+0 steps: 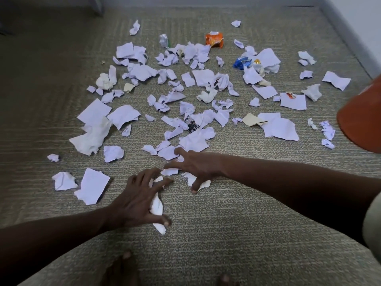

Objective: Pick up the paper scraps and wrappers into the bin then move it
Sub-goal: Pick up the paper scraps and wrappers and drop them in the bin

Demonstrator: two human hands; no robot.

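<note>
Though illegible, black-printed scrap [191, 124] among white scraps [196, 139]

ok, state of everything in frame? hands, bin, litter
left hand: fingers curled round a white scrap
right hand: fingers curled over two scraps on the carpet
orange bin: mostly out of frame, inside hidden
orange wrapper: crumpled, on the carpet
blue wrapper: crumpled, among paper
paper scraps: scattered, uncollected
</note>
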